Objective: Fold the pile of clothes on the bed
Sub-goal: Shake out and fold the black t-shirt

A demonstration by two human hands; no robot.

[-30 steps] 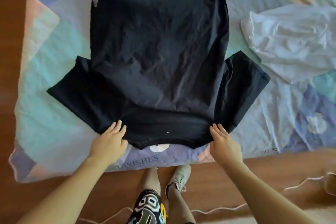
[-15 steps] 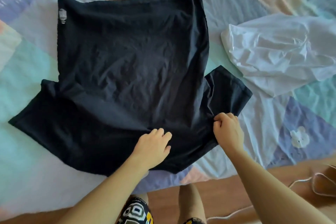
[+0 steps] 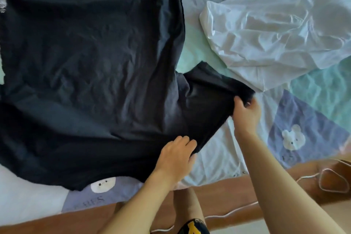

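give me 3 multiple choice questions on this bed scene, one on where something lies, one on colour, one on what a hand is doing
1. Where does the white garment lie relative to the black t-shirt?
A. To its right, on the bedspread
B. Underneath it
C. On the floor

2. What colour is the shirt under the hands?
A. Red
B. Black
C. Yellow

3. What is the right hand doing?
A. Hanging idle off the bed
B. Holding the white garment
C. Gripping the black t-shirt's sleeve

Answers:
1 A, the crumpled white garment lies on the bedspread right of the black shirt.
2 B, the spread-out shirt is plainly black.
3 C, its fingers curl round the sleeve's edge, while the left hand rests at the shirt's near edge.
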